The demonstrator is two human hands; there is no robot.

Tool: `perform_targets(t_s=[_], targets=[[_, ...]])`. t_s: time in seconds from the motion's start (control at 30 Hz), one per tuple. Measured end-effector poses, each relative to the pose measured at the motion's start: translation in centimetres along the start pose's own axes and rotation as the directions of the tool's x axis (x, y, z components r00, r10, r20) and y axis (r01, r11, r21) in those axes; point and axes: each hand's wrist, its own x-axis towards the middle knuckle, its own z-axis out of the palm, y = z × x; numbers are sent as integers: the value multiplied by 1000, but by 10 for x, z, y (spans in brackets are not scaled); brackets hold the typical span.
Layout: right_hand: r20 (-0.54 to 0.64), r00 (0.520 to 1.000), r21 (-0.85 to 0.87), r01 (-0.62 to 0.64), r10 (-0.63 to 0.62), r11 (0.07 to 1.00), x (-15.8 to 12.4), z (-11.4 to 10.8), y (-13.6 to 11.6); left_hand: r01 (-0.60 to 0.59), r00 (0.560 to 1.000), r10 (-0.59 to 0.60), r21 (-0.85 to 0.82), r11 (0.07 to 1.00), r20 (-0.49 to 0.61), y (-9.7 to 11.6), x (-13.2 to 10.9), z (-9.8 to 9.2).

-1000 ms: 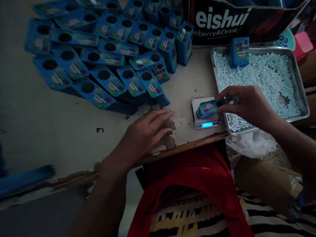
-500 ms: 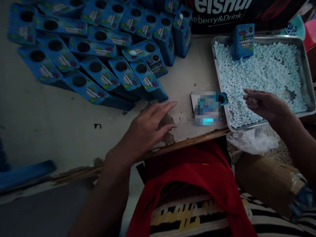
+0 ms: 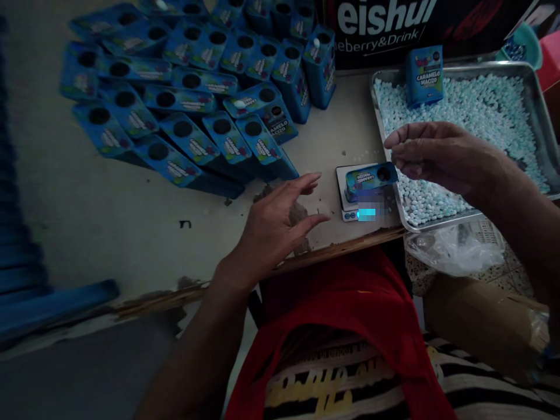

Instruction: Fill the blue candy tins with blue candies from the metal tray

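A blue candy box (image 3: 370,178) with a round dark hole in its top stands on a small digital scale (image 3: 350,214), whose lit display is partly blurred. My right hand (image 3: 437,153) hovers just above the hole end of that box, over the near-left edge of the candy tray. Its fingers are drawn together; whatever lies between them is hidden. To the left of the scale, my left hand (image 3: 284,213) is held over the table, thumb and fingers apart, with nothing in it. Pale blue and white candies (image 3: 476,128) fill the metal tray (image 3: 464,224).
Another blue box (image 3: 424,76) rests on the candies at the tray's back. Several more blue boxes (image 3: 192,137) with round holes crowd the table's left and back. A black printed carton (image 3: 385,29) stands behind. Below the tray are a clear plastic bag (image 3: 459,251) and brown cardboard (image 3: 481,315).
My right hand has moved left and up from over the candies to the box on the scale. My left hand has shifted slightly right and stays open. The view has shifted a little.
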Motion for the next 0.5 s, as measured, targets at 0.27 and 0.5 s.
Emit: perform_targets(t_s=[0.27, 0.5], targets=[[130, 956, -785, 261, -262, 562, -4, 7, -9, -35, 999, 35, -72, 997, 0, 17, 22, 19], [111, 972, -806, 210, -207, 554, -11, 12, -18, 25, 999, -21, -123, 992, 27, 11, 13, 13]])
